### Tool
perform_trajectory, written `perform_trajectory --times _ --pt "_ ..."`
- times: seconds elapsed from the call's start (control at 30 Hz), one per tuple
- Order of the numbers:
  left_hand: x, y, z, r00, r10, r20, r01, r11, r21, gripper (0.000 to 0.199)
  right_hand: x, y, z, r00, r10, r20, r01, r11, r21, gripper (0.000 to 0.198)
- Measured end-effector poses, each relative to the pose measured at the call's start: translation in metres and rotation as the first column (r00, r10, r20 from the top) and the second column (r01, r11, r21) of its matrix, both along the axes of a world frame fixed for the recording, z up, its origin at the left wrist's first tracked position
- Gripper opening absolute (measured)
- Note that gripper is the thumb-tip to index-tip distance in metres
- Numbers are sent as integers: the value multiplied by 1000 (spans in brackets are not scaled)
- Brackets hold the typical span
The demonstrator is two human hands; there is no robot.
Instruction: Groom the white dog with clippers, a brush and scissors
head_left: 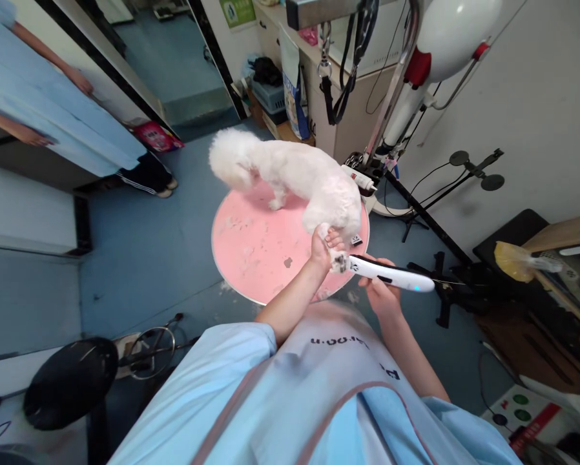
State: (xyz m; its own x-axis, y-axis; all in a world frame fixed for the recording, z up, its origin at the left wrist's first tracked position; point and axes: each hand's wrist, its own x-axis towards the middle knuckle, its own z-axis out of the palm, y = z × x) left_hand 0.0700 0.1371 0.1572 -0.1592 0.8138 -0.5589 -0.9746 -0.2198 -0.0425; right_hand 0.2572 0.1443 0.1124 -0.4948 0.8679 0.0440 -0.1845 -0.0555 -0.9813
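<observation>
A white dog (300,168), its body trimmed short and its head fluffy, stands on a round pink grooming table (256,252). My left hand (325,247) is wrapped round one of its hind legs, so the paw (339,261) sticks out with its dark pads showing. In my right hand (383,289) lies a white hair clipper (396,274) with a lit blue light. The clipper's head is right at the paw; whether it touches I cannot tell. Loose tufts of hair are scattered over the tabletop.
A metal arm (319,10) with a black leash (341,97) hangs above the table's far side. A white tube (360,177) is by the table's back right edge. On the left stands a person in a blue gown (62,103). A black stool (72,381) is at the lower left.
</observation>
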Motion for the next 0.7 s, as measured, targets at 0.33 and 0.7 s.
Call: perform_trajectory --times 0.33,0.7 --pt "-2 6 3 1000 -17 -13 17 1000 -20 39 -9 -4 19 987 6 163 -105 787 608 33" --pt "-6 7 -13 956 -216 -200 213 976 -41 48 -38 47 51 853 428 298 -491 852 182 32"
